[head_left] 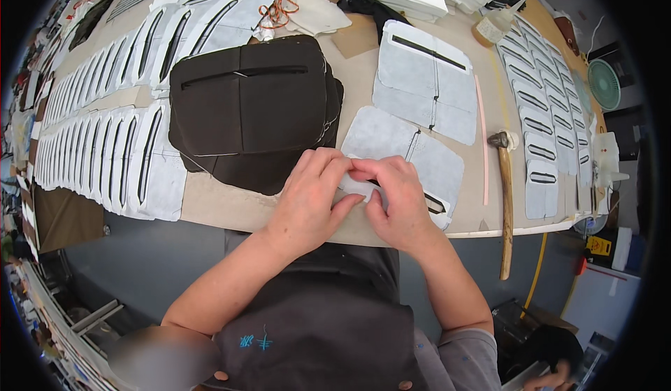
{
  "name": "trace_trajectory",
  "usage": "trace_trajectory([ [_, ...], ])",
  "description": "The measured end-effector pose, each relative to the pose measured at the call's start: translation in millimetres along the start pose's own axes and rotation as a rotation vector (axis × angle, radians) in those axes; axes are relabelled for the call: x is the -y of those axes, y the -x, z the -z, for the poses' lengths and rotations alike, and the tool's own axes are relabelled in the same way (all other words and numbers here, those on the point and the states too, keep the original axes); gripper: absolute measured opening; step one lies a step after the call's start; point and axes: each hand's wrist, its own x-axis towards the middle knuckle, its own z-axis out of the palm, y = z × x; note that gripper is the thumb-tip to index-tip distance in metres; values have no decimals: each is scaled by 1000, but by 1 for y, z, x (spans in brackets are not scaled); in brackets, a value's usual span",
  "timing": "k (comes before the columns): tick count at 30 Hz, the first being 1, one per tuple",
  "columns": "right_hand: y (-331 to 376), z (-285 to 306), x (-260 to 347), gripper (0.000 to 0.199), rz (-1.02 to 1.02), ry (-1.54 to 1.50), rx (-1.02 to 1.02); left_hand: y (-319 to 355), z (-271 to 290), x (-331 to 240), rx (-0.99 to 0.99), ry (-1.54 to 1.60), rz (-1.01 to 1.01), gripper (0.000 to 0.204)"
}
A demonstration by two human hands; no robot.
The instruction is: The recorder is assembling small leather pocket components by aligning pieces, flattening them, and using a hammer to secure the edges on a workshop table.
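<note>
At the table's front edge, my left hand (pixel 309 194) and my right hand (pixel 401 201) meet with bent fingers. Both pinch the folded edge of a light grey panel (pixel 440 164) that has a dark slot. The fingers cover part of that slot. Just beyond lies another grey panel (pixel 393 76), its black slot and a dark thread line in view. To the left of my hands sits a stack of dark brown panels (pixel 279 115), the top one with a long slit across it.
A hammer (pixel 506 202) with a wooden handle overhangs the front edge at right, beside a pink strip (pixel 481 139). Rows of slotted grey pieces (pixel 157 164) overlap at left, more at right (pixel 537 122). A glue bottle (pixel 489 29) and orange cord (pixel 277 8) lie farther back.
</note>
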Motion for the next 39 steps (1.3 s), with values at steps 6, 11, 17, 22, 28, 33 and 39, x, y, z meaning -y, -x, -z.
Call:
trace_trajectory([
  [6, 13, -4, -4, 51, -138, -216, -164, 0, 1, -1, 21, 15, 23, 41],
  [11, 15, 6, 1, 41, 56, 160, -60, -2, -1, -2, 32, -101, -59, 34],
  [17, 35, 31, -11, 40, 67, 199, -103, 1, -4, -3, -15, -157, -85, 32],
  [22, 63, 30, -24, 50, -275, -171, -321, -2, -3, -11, -31, -160, -113, 33],
  [28, 55, 34, -14, 46, -143, 14, -172, -4, -33, -26, 52, -69, -157, 30],
  [33, 53, 32, -12, 43, -102, 50, -180, -4, -33, -25, 61, -146, -191, 30],
  [39, 59, 20, -9, 39, 56, 279, -174, 0, -36, -24, 106, -303, -230, 29],
])
